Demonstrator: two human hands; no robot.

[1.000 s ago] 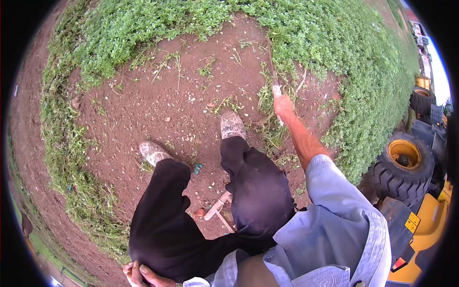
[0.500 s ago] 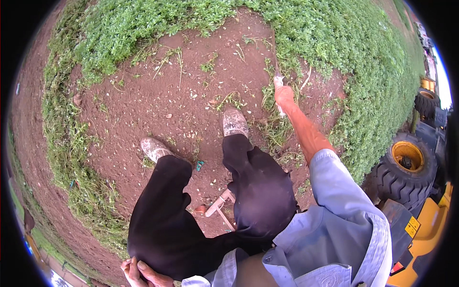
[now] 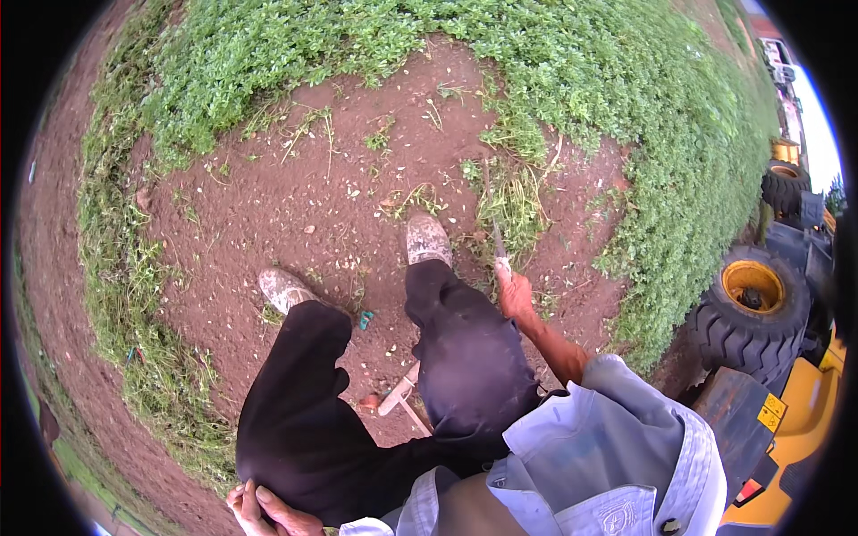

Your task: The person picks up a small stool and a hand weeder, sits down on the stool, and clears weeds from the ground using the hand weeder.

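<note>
My right hand [image 3: 516,295] is closed round the pale handle of a long-bladed knife [image 3: 496,223], just right of my right shoe [image 3: 428,239]. Its thin, dark blade points away from me, over a heap of cut green stems [image 3: 520,207] on the soil. My left hand [image 3: 273,513] rests against my left knee at the lower edge, fingers curled together, and no object shows in it. Both my shoes, the left one [image 3: 285,289] included, stand on bare brown soil [image 3: 259,214].
Dense low green plants [image 3: 590,80] border the soil ahead and to the right. Wilted cut plants [image 3: 170,375] lie in a band at left. Beneath me is a small wooden stool [image 3: 399,390]. A yellow machine with a large black tyre [image 3: 753,288] stands at right.
My right hand has drawn the knife back toward me, from the edge of the standing plants to above the cut stems. My left hand stays on the knee.
</note>
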